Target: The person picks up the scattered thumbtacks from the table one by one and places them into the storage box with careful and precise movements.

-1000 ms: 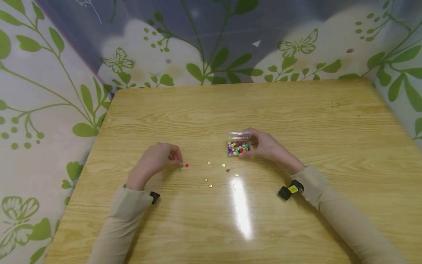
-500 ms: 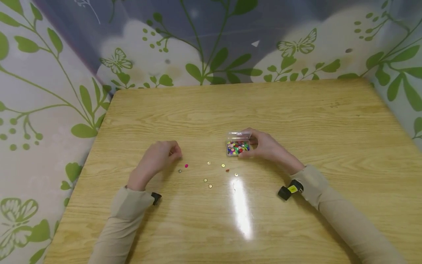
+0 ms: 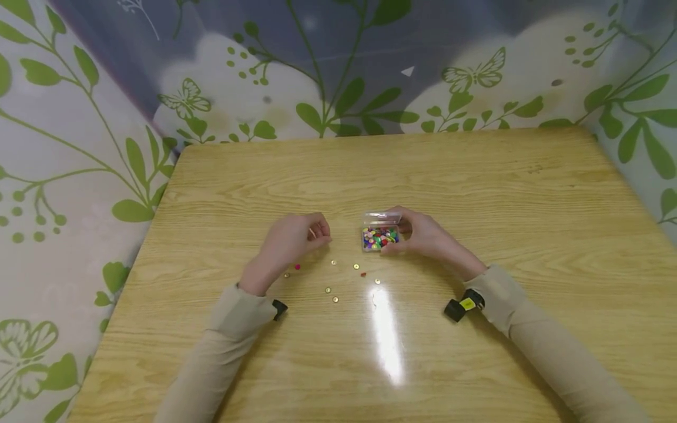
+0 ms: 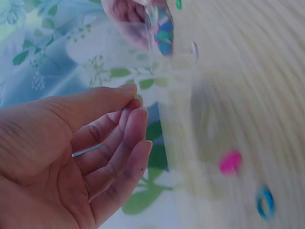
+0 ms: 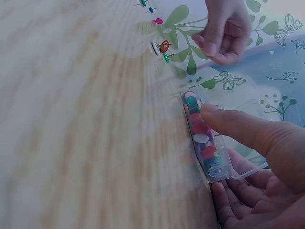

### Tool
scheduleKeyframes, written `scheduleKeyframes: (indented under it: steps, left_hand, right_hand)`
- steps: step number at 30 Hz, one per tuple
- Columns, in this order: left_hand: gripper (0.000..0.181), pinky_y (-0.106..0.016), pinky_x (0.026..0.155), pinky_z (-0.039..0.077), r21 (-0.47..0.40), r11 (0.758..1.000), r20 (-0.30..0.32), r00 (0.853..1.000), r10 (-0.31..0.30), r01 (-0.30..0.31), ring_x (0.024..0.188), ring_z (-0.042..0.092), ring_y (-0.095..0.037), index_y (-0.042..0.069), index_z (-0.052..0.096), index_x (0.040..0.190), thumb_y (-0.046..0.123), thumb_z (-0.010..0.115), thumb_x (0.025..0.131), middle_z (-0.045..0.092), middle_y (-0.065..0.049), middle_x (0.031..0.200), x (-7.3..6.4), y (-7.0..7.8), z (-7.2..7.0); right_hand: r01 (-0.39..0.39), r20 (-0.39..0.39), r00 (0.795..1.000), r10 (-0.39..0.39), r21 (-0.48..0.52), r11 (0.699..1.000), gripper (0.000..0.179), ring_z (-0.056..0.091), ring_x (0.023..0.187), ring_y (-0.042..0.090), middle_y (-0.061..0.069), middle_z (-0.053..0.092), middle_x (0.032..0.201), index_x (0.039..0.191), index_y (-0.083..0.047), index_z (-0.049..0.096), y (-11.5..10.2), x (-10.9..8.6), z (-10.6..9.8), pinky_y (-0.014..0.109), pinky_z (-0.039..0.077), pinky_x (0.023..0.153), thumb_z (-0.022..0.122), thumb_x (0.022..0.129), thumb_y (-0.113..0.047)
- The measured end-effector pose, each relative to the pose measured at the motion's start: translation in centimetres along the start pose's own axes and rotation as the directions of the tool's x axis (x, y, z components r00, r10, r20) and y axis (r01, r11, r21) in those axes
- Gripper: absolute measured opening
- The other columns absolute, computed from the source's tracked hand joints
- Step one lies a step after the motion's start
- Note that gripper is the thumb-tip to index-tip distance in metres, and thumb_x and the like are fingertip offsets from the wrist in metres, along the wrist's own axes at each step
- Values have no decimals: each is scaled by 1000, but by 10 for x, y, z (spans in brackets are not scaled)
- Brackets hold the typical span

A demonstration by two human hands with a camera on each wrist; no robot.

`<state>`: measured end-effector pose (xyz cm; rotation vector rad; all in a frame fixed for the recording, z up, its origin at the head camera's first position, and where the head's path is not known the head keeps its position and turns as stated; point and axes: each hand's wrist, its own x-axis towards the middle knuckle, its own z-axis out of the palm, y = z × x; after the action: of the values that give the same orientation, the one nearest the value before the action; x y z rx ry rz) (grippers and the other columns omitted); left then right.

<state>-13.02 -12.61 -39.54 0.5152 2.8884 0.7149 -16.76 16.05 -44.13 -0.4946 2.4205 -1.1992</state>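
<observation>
My right hand (image 3: 427,236) grips a small clear plastic box (image 3: 382,218) by its right side, with thumb and fingers on opposite sides. Its hinged lid stands raised, and several colourful thumbtacks (image 5: 200,127) fill it. Left of the box, my left hand (image 3: 291,239) hovers above the table, thumb and index fingertips pinched together. A tiny blue bit of a thumbtack (image 4: 124,108) shows between them in the left wrist view; the rest is hidden. Below this hand lie a pink thumbtack (image 3: 298,267) and a blue-rimmed one (image 4: 265,203).
More loose thumbtacks lie scattered on the wooden table (image 3: 476,176) in front of the box, among them a red one (image 3: 363,274) and a metallic one (image 3: 335,299). A leaf-patterned wall covering (image 3: 238,88) borders the table's back and sides.
My left hand has lifted away from beside the pink thumbtack and moved right, towards the box. My right hand and the box have stayed in place.
</observation>
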Motion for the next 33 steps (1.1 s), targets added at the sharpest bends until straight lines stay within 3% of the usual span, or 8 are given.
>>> scheduleKeyframes:
  steps: [9,13,16,21,27,30,33]
  left_hand:
    - [6,-25,65,51,6,993,-35,992,118,-117,74,65,-10,18,70,94,24,71,96,73,4,85,18,32,5]
    - [5,-25,68,54,-25,987,-42,987,157,-158,78,68,-10,18,73,99,22,71,97,75,4,91,22,38,11]
    - [12,-26,69,55,-45,987,-25,988,152,-153,80,70,-11,19,76,108,22,69,98,76,3,99,22,38,15]
    - [19,-28,68,55,-46,992,-34,993,115,-116,82,70,-11,20,77,114,27,66,100,76,3,105,14,29,11]
    - [17,-35,74,56,-62,997,-59,997,42,-45,86,70,-15,16,77,108,27,66,100,76,3,103,-5,3,-5]
    - [12,-39,77,57,-70,998,-42,999,-6,3,86,70,-17,16,76,103,25,69,98,76,2,98,-19,-12,-12]
    - [6,-39,78,57,-70,997,20,999,-36,37,84,71,-17,16,76,95,22,74,94,75,2,92,-34,-27,-17]
  right_hand:
    - [14,-1,1000,-14,11,1000,76,59,123,35,15,64,132,141,-11,53,-1,1,2,54,43,108,90,76,-24]
    - [24,-1,1000,-24,15,1000,75,59,123,35,13,63,132,140,-12,54,-1,2,3,54,43,108,90,77,-24]
    - [27,1,1000,-27,17,999,73,59,123,35,13,63,132,140,-12,54,-1,2,3,55,42,108,90,77,-24]
    - [22,5,1000,-22,19,1000,74,59,124,36,15,63,132,140,-10,54,-1,2,3,56,41,110,90,78,-25]
    - [-1,8,1000,1,14,1000,75,58,125,36,17,63,132,140,-9,52,-2,0,2,55,40,111,90,77,-24]
    - [-9,7,1000,8,14,1000,75,57,126,36,17,62,133,141,-10,52,-1,0,2,55,39,111,89,78,-25]
    - [-15,2,1000,15,15,1000,76,57,125,36,16,62,133,142,-10,52,0,0,1,56,39,111,90,77,-25]
